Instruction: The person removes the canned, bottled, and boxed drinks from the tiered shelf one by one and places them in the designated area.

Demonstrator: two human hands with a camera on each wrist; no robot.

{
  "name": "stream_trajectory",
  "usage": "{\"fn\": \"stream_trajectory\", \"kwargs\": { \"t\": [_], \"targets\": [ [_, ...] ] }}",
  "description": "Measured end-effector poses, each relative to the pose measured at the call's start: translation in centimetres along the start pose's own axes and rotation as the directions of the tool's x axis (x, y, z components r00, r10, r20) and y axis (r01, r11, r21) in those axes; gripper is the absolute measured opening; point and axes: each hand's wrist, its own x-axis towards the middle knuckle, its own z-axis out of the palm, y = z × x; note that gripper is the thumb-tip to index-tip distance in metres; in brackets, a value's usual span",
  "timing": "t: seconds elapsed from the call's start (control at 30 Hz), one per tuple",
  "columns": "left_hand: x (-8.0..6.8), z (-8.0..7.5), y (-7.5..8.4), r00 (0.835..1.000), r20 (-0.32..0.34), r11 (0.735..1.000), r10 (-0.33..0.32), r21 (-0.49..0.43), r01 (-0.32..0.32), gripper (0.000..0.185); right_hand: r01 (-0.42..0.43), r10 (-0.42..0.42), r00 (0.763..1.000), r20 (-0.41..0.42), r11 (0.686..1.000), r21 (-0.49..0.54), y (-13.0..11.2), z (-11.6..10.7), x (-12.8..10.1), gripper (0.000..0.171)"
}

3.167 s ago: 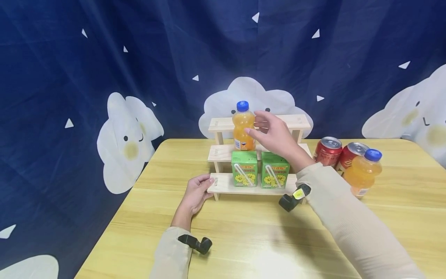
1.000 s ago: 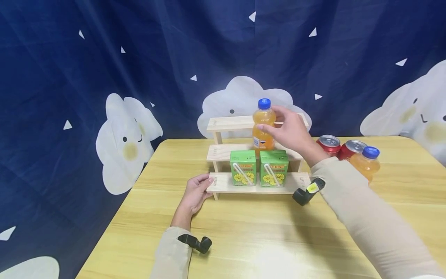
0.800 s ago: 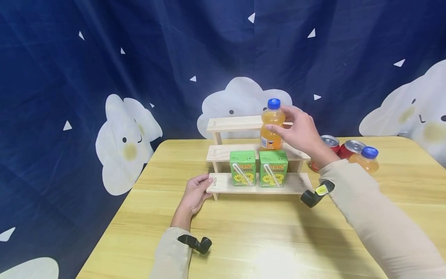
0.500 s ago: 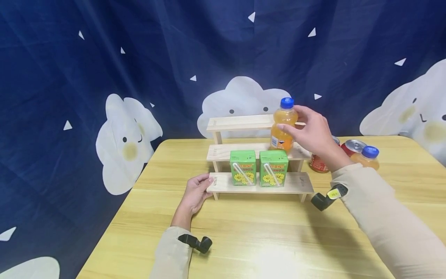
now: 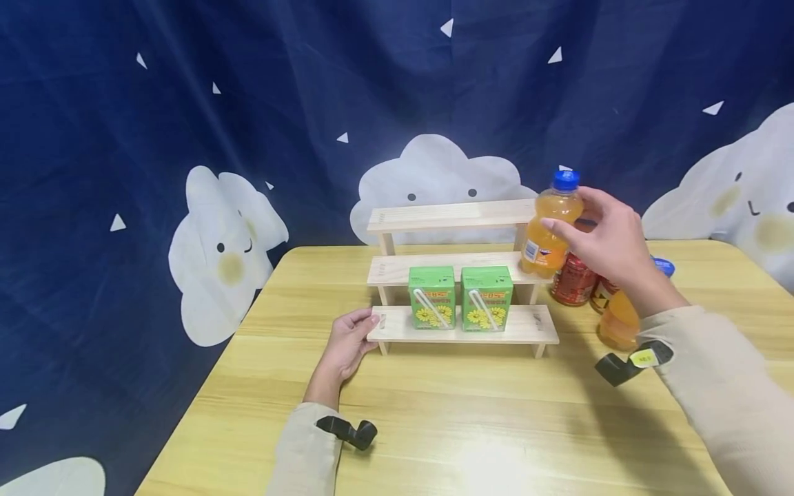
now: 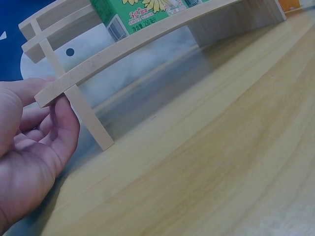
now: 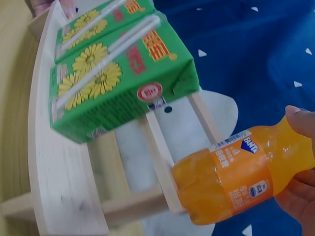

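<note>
A: Head view first, biggest things down. What carries it all?
B: The wooden counter [image 5: 434, 413], in front of a dark blue backdrop [image 5: 248, 103] printed with white clouds. On the counter stands a three-step wooden shelf [image 5: 434, 215], rising toward the back.

A: And what sits on the shelf?
B: Two green juice cartons [image 5: 460, 297] side by side on the lowest step, straws taped across their fronts. The right wrist view shows them close up, with yellow flowers printed on them.

A: Where is the orange bottle?
B: The orange soda bottle [image 5: 548, 224] with its blue cap is in the air at the right end of the shelf, about level with the middle and top steps, tilted a little. The right hand [image 5: 611, 241] grips it, fingers and thumb curled round its upper body. From the right wrist its base shows just beside the shelf's end; I cannot tell whether it touches.

A: The other hand?
B: The left hand [image 5: 350, 341] holds the left end of the lowest step; the left wrist view shows the thumb on top of the board and the fingers [image 6: 64, 123] curled beneath it.

A: Anything smaller to the right?
B: A red can [image 5: 573, 279] just beside the shelf, and a second orange bottle [image 5: 617, 320], partly hidden by the right forearm
</note>
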Motion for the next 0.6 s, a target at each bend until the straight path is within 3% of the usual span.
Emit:
{"fn": "stream_trajectory", "kwargs": {
  "t": [0.6],
  "targets": [
    [0.1, -0.2, -0.1, 1.0, 0.017, 1.0, 0.0, -0.001, 0.0, 0.033, -0.067, 0.067, 0.996, -0.058, 0.998, 0.01, 2.2, -2.2, -1.3, 0.076]
  ]
}}
